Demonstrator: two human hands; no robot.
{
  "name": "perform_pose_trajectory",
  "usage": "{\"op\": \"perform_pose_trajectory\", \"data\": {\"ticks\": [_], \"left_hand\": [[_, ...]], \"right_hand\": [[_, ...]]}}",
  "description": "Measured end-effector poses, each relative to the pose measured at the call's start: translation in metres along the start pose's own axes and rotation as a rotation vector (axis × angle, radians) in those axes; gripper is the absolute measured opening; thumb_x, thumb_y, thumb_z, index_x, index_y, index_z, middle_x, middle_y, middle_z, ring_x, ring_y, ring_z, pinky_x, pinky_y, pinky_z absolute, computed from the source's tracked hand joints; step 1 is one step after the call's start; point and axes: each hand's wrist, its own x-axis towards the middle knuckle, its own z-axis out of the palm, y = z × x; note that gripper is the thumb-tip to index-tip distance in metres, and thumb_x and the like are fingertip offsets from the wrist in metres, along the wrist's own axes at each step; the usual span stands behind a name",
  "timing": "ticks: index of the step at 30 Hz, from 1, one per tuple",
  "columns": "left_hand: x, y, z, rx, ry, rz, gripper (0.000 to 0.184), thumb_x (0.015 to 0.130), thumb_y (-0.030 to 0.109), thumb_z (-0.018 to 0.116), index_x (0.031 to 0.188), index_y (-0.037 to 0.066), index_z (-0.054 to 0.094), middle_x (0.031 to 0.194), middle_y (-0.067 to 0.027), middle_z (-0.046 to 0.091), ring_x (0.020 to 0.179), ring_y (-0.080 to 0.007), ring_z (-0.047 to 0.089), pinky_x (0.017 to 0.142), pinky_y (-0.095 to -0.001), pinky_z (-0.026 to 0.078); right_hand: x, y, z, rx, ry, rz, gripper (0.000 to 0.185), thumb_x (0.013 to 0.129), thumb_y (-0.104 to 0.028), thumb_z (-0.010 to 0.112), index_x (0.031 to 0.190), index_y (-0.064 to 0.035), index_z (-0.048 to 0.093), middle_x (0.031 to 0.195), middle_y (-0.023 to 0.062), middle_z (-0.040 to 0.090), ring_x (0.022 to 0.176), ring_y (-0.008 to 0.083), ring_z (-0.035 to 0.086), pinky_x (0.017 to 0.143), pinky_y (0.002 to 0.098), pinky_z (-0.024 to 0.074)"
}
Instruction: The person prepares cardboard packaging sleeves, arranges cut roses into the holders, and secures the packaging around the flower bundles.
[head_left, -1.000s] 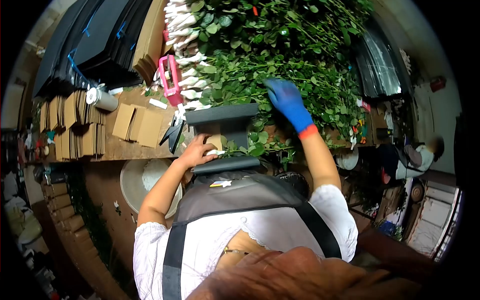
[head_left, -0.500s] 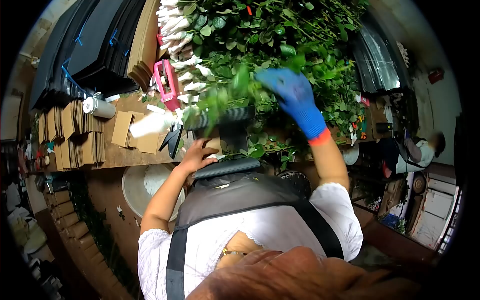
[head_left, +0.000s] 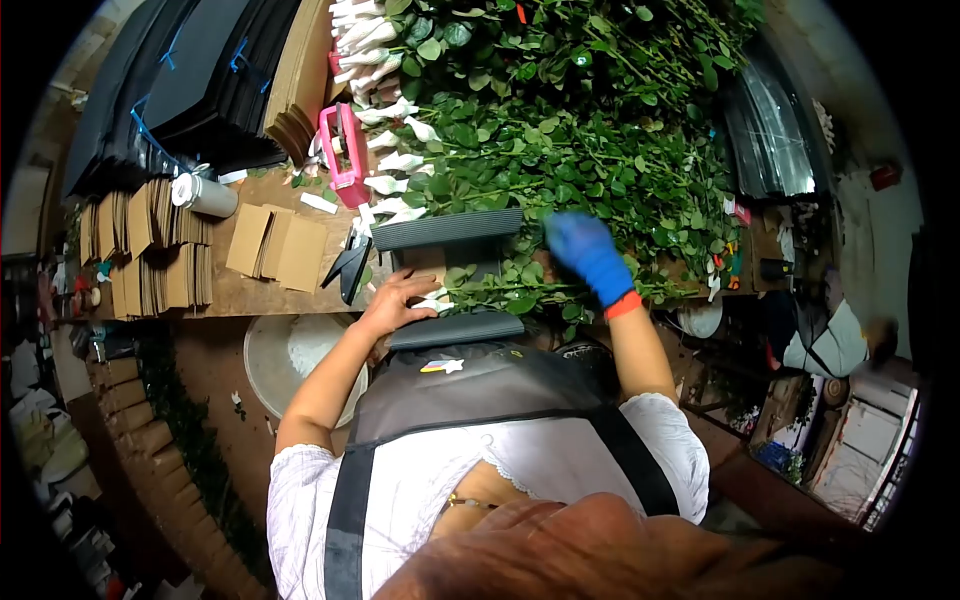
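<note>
My bare left hand (head_left: pixel 400 300) rests at the left end of the dark ridged holder (head_left: pixel 448 229), its fingers on a piece of cardboard and beside a white-wrapped flower head (head_left: pixel 434 303). Leafy stems (head_left: pixel 520 285) run rightward from that head across the holder. My right hand (head_left: pixel 582 246), in a blue glove with a red cuff, is over the stems just right of the holder; its fingers are blurred and I cannot make out what they hold. Behind lies a big pile of green rose stems (head_left: pixel 570 150) with white-wrapped heads (head_left: pixel 385 185) at its left.
On the table's left are a pink frame (head_left: pixel 343 155), a black stapler-like tool (head_left: pixel 347 268), cardboard pieces (head_left: pixel 277 248), a white bottle (head_left: pixel 204 195) and dark sheet stacks (head_left: pixel 215 85). Below stands a round tub (head_left: pixel 290 365). A person (head_left: pixel 830 340) is at the far right.
My right hand moved up and left with a blurred stem, which passed over the holder, then came back down to the right. My left hand stayed at the holder's left end.
</note>
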Motion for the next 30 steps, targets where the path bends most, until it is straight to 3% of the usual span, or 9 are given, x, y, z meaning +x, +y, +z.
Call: {"op": "perform_pose_trajectory", "data": {"ticks": [3, 6, 9, 11, 13, 17, 20, 24, 30], "left_hand": [[0.002, 0.003, -0.004, 0.016, 0.002, 0.022, 0.054, 0.073, 0.033, 0.084, 0.123, 0.015, 0.070, 0.126, -0.0076, 0.069, 0.122, -0.0406, 0.056, 0.111, -0.0489, 0.040], [0.002, 0.000, -0.004, 0.025, -0.036, 0.011, 0.055, 0.074, 0.034, 0.085, 0.124, 0.017, 0.070, 0.129, -0.0049, 0.068, 0.127, -0.0398, 0.054, 0.112, -0.0496, 0.040], [0.001, 0.007, -0.008, 0.058, -0.027, -0.051, 0.051, 0.078, 0.037, 0.081, 0.123, 0.015, 0.070, 0.128, -0.0059, 0.068, 0.126, -0.0413, 0.054, 0.112, -0.0497, 0.039], [-0.002, 0.007, -0.003, 0.046, 0.006, -0.039, 0.044, 0.083, 0.035, 0.077, 0.121, 0.014, 0.071, 0.126, -0.0068, 0.069, 0.125, -0.0404, 0.055, 0.111, -0.0497, 0.039], [-0.001, 0.000, 0.003, 0.036, 0.055, 0.015, 0.036, 0.088, 0.033, 0.073, 0.117, 0.013, 0.072, 0.122, -0.0076, 0.070, 0.124, -0.0389, 0.056, 0.109, -0.0503, 0.040], [0.005, -0.004, 0.006, 0.063, 0.154, 0.136, 0.021, 0.095, 0.026, 0.066, 0.105, 0.009, 0.072, 0.107, -0.0088, 0.073, 0.108, -0.0318, 0.063, 0.098, -0.0467, 0.046], [-0.001, -0.028, 0.034, -0.493, 0.210, -0.186, 0.044, 0.084, 0.029, 0.080, 0.118, 0.006, 0.064, 0.103, -0.0155, 0.072, 0.098, -0.0345, 0.067, 0.086, -0.0376, 0.053], [0.007, 0.006, 0.006, -0.331, 0.161, -0.305, 0.068, 0.077, 0.022, 0.087, 0.136, 0.008, 0.054, 0.109, -0.0101, 0.068, 0.090, -0.0178, 0.066, 0.080, -0.0301, 0.055], [0.008, -0.001, 0.009, -0.237, 0.133, -0.154, 0.049, 0.082, 0.019, 0.081, 0.127, 0.010, 0.066, 0.107, -0.0130, 0.066, 0.085, -0.0208, 0.066, 0.077, -0.0323, 0.054]], "right_hand": [[0.065, 0.000, -0.033, 0.130, 0.747, -0.216, 0.025, 0.086, -0.025, 0.064, 0.109, -0.0156, 0.067, 0.105, 0.0076, 0.069, 0.096, 0.0293, 0.065, 0.085, 0.0433, 0.0517], [0.129, 0.028, 0.000, -0.408, 0.603, -0.168, 0.028, 0.085, -0.024, 0.065, 0.111, -0.0142, 0.067, 0.114, 0.0091, 0.067, 0.103, 0.0302, 0.063, 0.090, 0.0440, 0.0499], [0.143, 0.024, -0.026, -0.176, 0.278, 0.003, 0.032, 0.082, -0.018, 0.067, 0.114, -0.0141, 0.066, 0.122, 0.0099, 0.064, 0.109, 0.0309, 0.059, 0.096, 0.0435, 0.0478], [0.103, 0.006, -0.068, 0.010, 0.815, -0.274, 0.038, 0.079, -0.011, 0.068, 0.116, -0.0144, 0.066, 0.122, 0.0095, 0.063, 0.110, 0.0316, 0.058, 0.096, 0.0432, 0.0474], [0.054, -0.020, -0.117, -0.079, 0.852, -0.362, 0.052, 0.076, -0.001, 0.066, 0.125, -0.0199, 0.065, 0.117, 0.0075, 0.066, 0.105, 0.0320, 0.061, 0.093, 0.0435, 0.0487], [-0.032, -0.029, -0.118, 0.061, 0.390, -0.505, 0.061, 0.074, 0.000, 0.068, 0.130, -0.0257, 0.063, 0.111, 0.0070, 0.068, 0.098, 0.0314, 0.064, 0.089, 0.0424, 0.0512], [-0.052, -0.006, -0.049, 0.041, 0.174, -0.395, 0.047, 0.077, -0.006, 0.069, 0.119, -0.0272, 0.067, 0.102, 0.0079, 0.070, 0.095, 0.0292, 0.066, 0.080, 0.0414, 0.0535], [-0.040, 0.018, 0.064, -0.195, -0.100, -0.123, 0.032, 0.078, -0.014, 0.069, 0.109, -0.0228, 0.068, 0.094, 0.0072, 0.069, 0.094, 0.0291, 0.067, 0.080, 0.0412, 0.0533], [-0.010, -0.003, 0.006, -0.086, 0.113, -0.004, 0.034, 0.082, -0.017, 0.068, 0.116, -0.0208, 0.067, 0.109, 0.0071, 0.068, 0.102, 0.0306, 0.064, 0.089, 0.0440, 0.0501]]}}
